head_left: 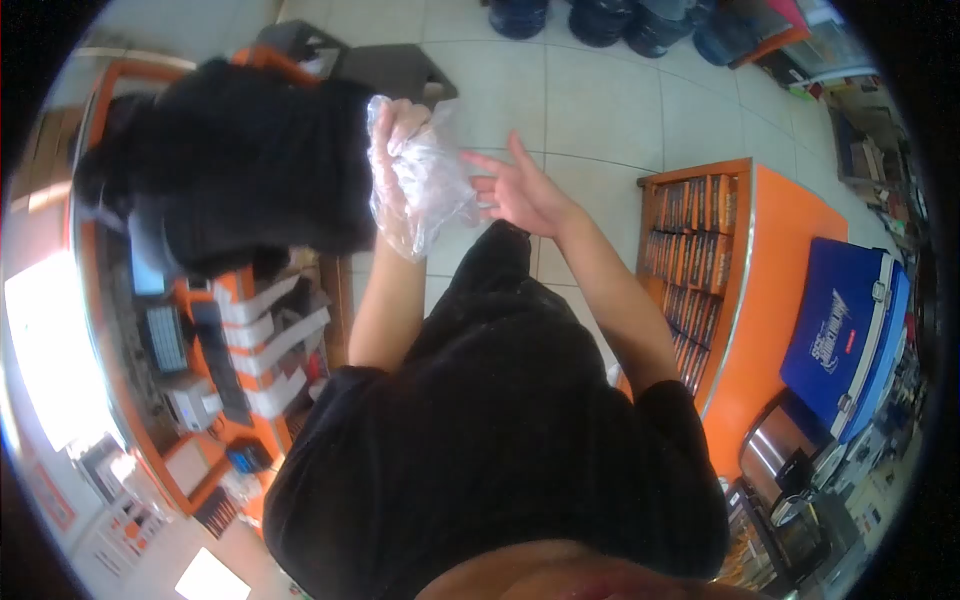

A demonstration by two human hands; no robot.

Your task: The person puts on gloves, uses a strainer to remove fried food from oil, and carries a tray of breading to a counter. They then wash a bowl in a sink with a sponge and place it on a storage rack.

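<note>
A single fisheye view is taken from the head, aimed steeply downward, close above torso and raised hands.

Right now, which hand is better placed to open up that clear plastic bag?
Probably the right hand: it is open and empty, fingers beside the plastic bag. The left hand is busy holding the bag's top.

place: shop | evidence: orange display rack [700, 270] of packaged goods; checkout counter [215, 400] with till; tiled floor [600, 100]
</note>
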